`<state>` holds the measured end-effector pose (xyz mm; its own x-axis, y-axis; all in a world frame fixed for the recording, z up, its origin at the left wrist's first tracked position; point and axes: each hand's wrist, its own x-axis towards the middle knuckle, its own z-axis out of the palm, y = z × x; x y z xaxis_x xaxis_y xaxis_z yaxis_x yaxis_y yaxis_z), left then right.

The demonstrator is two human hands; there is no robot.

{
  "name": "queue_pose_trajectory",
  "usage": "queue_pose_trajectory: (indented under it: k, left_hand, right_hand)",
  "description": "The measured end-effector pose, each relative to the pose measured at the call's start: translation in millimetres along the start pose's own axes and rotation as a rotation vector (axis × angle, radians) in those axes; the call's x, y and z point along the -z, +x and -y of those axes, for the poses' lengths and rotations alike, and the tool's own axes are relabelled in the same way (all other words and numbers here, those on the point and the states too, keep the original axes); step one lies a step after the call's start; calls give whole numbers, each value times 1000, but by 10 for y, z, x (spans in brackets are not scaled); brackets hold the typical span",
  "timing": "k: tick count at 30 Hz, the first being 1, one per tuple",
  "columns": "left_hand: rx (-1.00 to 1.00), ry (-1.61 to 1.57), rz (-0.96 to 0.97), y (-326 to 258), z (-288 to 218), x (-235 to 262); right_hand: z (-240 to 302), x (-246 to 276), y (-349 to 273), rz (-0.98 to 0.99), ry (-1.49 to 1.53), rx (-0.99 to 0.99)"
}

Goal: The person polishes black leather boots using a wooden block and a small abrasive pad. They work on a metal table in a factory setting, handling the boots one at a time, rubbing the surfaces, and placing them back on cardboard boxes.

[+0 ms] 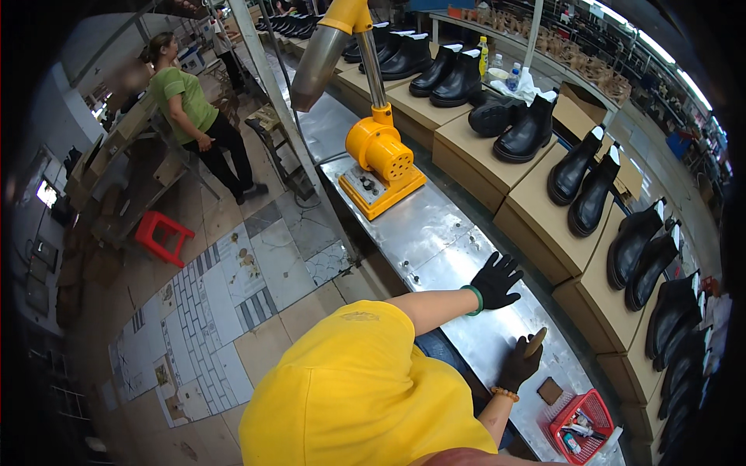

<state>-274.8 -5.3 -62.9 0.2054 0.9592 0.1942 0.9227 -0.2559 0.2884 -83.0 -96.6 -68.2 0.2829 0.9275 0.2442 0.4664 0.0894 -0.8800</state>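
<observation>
Along the metal bench (pixel 435 233), both hands are in black gloves. Left hand (pixel 496 281): fingers spread, gripping nothing, over bare metal with a green band (pixel 472 300) at the wrist. Contact with the metal is hard to judge from this angle; could be resting, could be just above.

Right hand (pixel 519 368): closed around a flat tan oval piece (pixel 535 342), which sticks out past the fingers toward the boxes. Orange beaded bracelet (pixel 505 394) on that wrist.

Just beside the right hand, a brown square pad (pixel 550 391) lies on the bench. Next to that, a red basket (pixel 556 429) with small tubes and bottles inside.

Farther up the bench: yellow machine (pixel 381 151) with a metal nozzle (pixel 318 66) pointing down, well apart from both hands.

Across from the hands, black boots (pixel 594 190) stand on a row of cardboard boxes (pixel 532 241). Co-worker in a green top (pixel 186 101) stands across the aisle, red stool (pixel 163 237) near.
</observation>
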Motion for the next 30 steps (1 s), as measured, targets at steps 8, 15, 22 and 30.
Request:
queue_pose_trajectory:
  k: [8,15,22,30]
  left_hand:
    - [-137,-5,-92,-154,195,-181]
    - [-266,109,62,-1309,800,450]
    - [-126,214,58,-1317,746,558]
    - [-122,225,5,-1358,801,494]
  right_hand:
    - [-62,-18,24,-14,-19,3]
    - [-66,-56,20,-9,-2,-19]
    - [26,-145,36,-44,-27,74]
    - [99,-183,32,87,-95,146]
